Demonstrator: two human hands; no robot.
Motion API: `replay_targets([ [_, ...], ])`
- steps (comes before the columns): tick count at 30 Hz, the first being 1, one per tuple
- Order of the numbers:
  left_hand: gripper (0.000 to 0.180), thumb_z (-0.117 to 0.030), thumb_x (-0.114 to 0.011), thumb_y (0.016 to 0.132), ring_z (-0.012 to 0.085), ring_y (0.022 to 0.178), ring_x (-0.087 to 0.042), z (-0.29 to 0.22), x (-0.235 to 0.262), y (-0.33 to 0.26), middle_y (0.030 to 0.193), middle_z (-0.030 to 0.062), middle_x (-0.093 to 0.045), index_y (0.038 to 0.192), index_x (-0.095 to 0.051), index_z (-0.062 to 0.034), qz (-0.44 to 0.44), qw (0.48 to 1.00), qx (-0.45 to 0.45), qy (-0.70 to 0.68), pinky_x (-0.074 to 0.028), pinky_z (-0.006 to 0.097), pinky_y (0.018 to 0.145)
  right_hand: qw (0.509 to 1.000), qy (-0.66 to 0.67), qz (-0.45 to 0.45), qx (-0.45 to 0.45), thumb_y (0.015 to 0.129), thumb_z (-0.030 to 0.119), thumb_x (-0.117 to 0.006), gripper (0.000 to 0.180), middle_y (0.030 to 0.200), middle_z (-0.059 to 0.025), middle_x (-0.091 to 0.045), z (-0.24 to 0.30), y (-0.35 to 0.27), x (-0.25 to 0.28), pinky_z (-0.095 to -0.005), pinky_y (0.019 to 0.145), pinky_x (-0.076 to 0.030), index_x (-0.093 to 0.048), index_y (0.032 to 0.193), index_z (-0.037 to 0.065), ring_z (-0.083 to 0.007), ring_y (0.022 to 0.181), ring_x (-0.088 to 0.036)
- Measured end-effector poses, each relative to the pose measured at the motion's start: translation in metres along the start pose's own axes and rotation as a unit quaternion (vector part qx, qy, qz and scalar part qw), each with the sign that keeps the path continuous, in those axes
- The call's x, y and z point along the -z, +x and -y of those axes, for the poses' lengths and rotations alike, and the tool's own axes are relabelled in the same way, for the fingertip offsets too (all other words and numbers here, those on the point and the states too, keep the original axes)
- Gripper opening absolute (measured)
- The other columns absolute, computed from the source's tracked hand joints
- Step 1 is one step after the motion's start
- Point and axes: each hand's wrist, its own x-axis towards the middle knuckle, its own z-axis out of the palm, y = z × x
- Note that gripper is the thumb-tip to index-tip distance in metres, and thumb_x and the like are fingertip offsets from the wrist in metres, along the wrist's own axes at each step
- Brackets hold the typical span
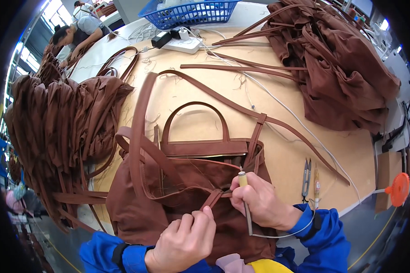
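Two grips are busy at the front of the brown bag (146, 214), which lies on the counter (355, 150) right in front of me. My left grip (187, 234) is closed, with thumb and finger pinching a small brown tab (212, 200) at the bag's front rim. I think I pinch it to pull it out flat where I can see it.

My right grip (262, 200) is wrapped around a pen (243, 179) with a pale collar. Its tip points up over the bag's mouth, and a wire (280, 236) comes out of its low end. I think I hold it this way so its tip stays off the cloth while my fingertips meet the rim beside the tab. I can't tell how hard they press there.

A long strap (282, 124) runs off past the bag's right side, maybe to be out of my way. The snips (306, 179) lie to the right of the bag, likely so I can reach them fast. One brown pile (68, 123) is left of the bag.
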Motion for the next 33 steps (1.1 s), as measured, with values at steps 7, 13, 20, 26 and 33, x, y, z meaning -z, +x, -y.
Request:
replay_targets([
  [7, 0.016, -0.007, -0.078, 0.079, 0.0292, 0.075, -0.066, 0.03, -0.04, -0.008, 0.086, 0.0117, -0.063, 0.088, -0.067, -0.0006, -0.008, 0.863, 0.186, -0.469, -0.055, 0.036, 0.065, 0.999, 0.011, 0.028, 0.021, 0.073, 0.0, -0.07, 0.024, 0.087, -0.0116, -0.056, 0.002, -0.014, 0.005, -0.0367, 0.067, -0.05, -0.054, 0.09, 0.004, -0.0288, 0.078, -0.06],
  [13, 0.017, -0.003, -0.078, 0.074, 0.0288, 0.084, -0.064, 0.031, -0.053, -0.005, 0.09, 0.009, -0.066, 0.085, -0.065, -0.0007, -0.049, 0.886, 0.146, -0.438, -0.053, 0.036, 0.071, 0.997, 0.032, 0.056, 0.036, 0.075, -0.004, -0.078, 0.032, 0.087, -0.0119, -0.06, 0.003, -0.009, 0.007, -0.0376, 0.068, -0.052, -0.05, 0.088, 0.006, -0.0285, 0.076, -0.062],
  [20, 0.025, -0.001, -0.077, 0.074, 0.0324, 0.084, -0.063, 0.027, -0.047, 0.001, 0.088, 0.0128, -0.064, 0.091, -0.06, -0.0013, 0.017, 0.876, 0.138, -0.463, -0.052, 0.039, 0.071, 0.995, 0.049, 0.073, 0.038, 0.075, -0.002, -0.075, 0.025, 0.089, -0.0125, -0.062, 0.008, -0.011, 0.01, -0.0394, 0.072, -0.053, -0.054, 0.086, 0.004, -0.029, 0.078, -0.063],
  [26, 0.036, -0.001, -0.073, 0.082, 0.0341, 0.079, -0.066, 0.008, -0.058, -0.007, 0.091, 0.0157, -0.064, 0.114, -0.056, -0.0008, -0.023, 0.842, 0.161, -0.515, -0.054, 0.039, 0.066, 0.996, 0.034, 0.073, 0.035, 0.073, -0.001, -0.076, 0.023, 0.088, -0.0118, -0.062, 0.008, -0.019, 0.003, -0.0403, 0.073, -0.054, -0.055, 0.083, 0.003, -0.0285, 0.079, -0.064],
  [33, 0.053, 0.004, -0.06, 0.083, 0.0324, 0.076, -0.065, 0.014, -0.063, -0.01, 0.089, 0.0153, -0.058, 0.134, -0.048, 0.0003, 0.034, 0.881, 0.089, -0.464, -0.055, 0.039, 0.062, 0.997, 0.028, 0.061, 0.028, 0.076, 0.003, -0.072, 0.019, 0.087, -0.0108, -0.061, 0.008, -0.022, 0.002, -0.0393, 0.076, -0.054, -0.056, 0.086, 0.003, -0.0277, 0.081, -0.064],
])
